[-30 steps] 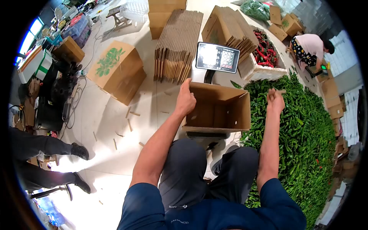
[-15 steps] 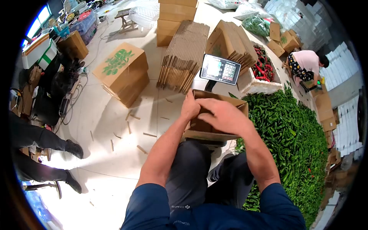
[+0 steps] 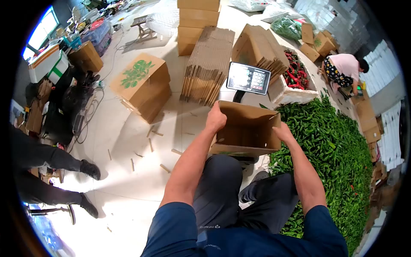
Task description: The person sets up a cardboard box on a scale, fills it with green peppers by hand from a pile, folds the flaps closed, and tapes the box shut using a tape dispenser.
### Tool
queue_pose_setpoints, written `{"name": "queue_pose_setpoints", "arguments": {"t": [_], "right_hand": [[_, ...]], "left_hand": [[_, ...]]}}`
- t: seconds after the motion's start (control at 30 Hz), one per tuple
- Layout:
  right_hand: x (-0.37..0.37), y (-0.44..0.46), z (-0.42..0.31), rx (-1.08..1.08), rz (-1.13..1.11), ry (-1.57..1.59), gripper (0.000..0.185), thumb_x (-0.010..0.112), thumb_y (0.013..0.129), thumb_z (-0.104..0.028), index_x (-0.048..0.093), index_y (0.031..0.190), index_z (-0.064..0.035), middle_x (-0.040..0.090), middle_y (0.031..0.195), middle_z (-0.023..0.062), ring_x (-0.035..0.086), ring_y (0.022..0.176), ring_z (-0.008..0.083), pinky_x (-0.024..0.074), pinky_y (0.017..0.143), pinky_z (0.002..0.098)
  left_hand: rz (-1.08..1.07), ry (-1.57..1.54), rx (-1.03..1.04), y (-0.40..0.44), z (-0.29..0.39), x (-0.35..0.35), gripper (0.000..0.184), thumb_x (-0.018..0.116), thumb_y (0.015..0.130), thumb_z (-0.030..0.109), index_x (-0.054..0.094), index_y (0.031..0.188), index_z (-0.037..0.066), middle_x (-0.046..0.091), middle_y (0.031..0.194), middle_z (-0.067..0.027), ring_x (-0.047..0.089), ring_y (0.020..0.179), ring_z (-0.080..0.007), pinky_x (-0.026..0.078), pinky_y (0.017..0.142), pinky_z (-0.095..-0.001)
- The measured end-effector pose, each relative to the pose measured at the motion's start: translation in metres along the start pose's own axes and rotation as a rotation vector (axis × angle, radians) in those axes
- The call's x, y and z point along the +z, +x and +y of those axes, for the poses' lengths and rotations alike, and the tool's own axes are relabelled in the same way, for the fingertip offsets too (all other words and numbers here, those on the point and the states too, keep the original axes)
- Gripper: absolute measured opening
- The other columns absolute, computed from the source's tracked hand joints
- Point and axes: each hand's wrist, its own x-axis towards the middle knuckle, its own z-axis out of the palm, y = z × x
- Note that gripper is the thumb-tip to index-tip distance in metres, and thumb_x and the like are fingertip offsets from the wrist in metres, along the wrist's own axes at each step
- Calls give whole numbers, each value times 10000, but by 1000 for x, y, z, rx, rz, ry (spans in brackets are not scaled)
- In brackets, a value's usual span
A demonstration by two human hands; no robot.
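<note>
An open-topped cardboard box [image 3: 246,128] stands in front of my knees, its brown inside walls showing. My left hand [image 3: 216,118] is closed over its left rim near the far corner. On the opposite side, my right hand [image 3: 283,132] grips the right rim with the thumb at the edge. Just beyond the box rises a scale display [image 3: 248,78] on a dark post; the box hides most of the scale's base. A large heap of green chili peppers [image 3: 327,162] lies to the right of my right hand.
Flattened cartons [image 3: 208,64] stand stacked ahead, beside a white foam crate [image 3: 295,97] of red peppers. Closed printed boxes [image 3: 143,88] sit at the left, with cardboard scraps [image 3: 165,168] on the floor. A person's legs [image 3: 51,158] are at far left; another person [image 3: 342,70] crouches at far right.
My right hand has moved from inside the box, near my left hand, to the right rim. My left hand stays on the left rim. The view has shifted slightly.
</note>
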Motion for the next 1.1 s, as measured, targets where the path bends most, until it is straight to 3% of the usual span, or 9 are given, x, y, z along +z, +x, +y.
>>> {"name": "queue_pose_setpoints", "arguments": {"t": [0.07,0.3,0.47,0.57,0.6,0.7,0.83,1.1], "right_hand": [[4,1,3,82,-11,39,382,640,839,-154,631,1174,28,708,1083,245,682,1008,374,515,905,432],[4,-7,-9,-20,53,-119,366,588,851,-148,626,1171,24,679,1107,280,634,1051,465,511,898,474],[17,2,14,-42,161,-133,334,616,846,-180,645,1070,66,674,1053,314,632,1049,478,508,911,503],[14,0,9,-10,86,-130,345,624,851,-185,636,1074,78,664,1044,336,628,1047,490,510,903,513],[19,6,21,10,103,-160,337,588,840,-133,627,1129,36,673,1086,286,618,1069,476,506,910,495],[24,8,24,0,155,-209,316,588,838,-131,626,1096,47,672,1069,291,617,1057,485,506,905,500],[25,14,28,-2,130,-206,358,631,875,-216,608,1067,85,655,1072,348,620,1059,506,509,916,523],[25,7,17,48,147,-176,335,611,875,-184,593,1069,90,645,1083,358,617,1053,509,506,913,524]], "left_hand": [[-15,-13,0,5,-5,-4,540,445,853,9,477,1380,121,629,1268,-263,554,1226,-456,444,1017,-506],[14,41,-43,6,-5,1,547,470,858,31,456,1402,84,628,1262,-279,564,1213,-460,452,1024,-479],[-33,0,-3,7,-7,-3,559,472,855,16,449,1410,75,627,1270,-277,569,1216,-450,451,1027,-480],[1,91,6,10,-14,7,562,474,850,6,443,1410,52,623,1263,-289,570,1213,-451,452,1024,-487],[9,89,5,9,-11,8,562,474,849,4,442,1409,49,624,1260,-290,570,1212,-451,454,1022,-489],[-12,75,15,8,-5,2,569,459,844,-10,446,1408,57,633,1246,-286,570,1211,-453,458,1015,-486],[-26,42,30,5,-4,-3,566,447,845,-9,453,1405,69,637,1246,-280,572,1207,-455,460,1014,-476],[1,61,14,7,-7,5,517,473,888,30,436,1403,52,625,1250,-288,567,1195,-469,450,1007,-504]]}}
